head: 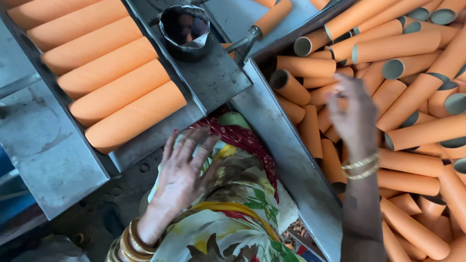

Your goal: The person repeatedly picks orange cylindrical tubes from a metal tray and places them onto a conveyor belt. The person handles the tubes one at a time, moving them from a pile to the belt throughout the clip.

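a grey metal tray point(43, 145) held a row of orange tubes point(131, 114); your left hand point(182, 170) lay spread wide just below them, your right hand point(352, 114) (blurred) seemingly empty over the bin's loose tubes point(412, 131).

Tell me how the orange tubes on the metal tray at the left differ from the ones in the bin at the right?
The tray tubes lie side by side in one neat parallel row; the bin tubes are heaped at all angles. The tray tubes show only their sides, while many bin tubes show open grey ends. The right hand reaches over the bin tubes; the left hand is just below the tray tubes. Both are plain orange cylinders.
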